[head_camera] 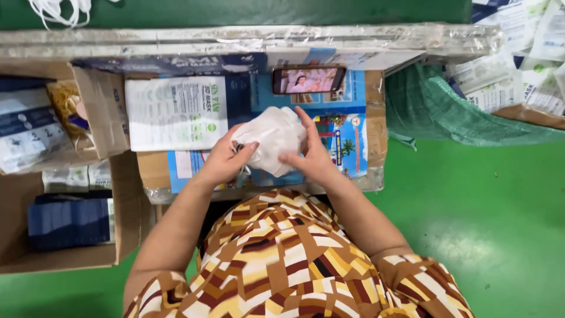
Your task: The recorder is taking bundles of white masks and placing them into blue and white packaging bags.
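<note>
at the near edge of the bench [376, 176], head view: stack of white face masks [272, 144], held above flat printed pouches [176, 112]. left hand [223, 160] grip: fingers curled under the stack's left side, thumb pressed on top. right hand [311, 154] grip: fingers pinching the lower right edge, index raised along the top. phone [308, 79] propped behind. cardboard box [65, 235] of dark blue packets at left. handling note: best kept squared with both thumbs, ear loops tucked in, edges aligned.
</note>
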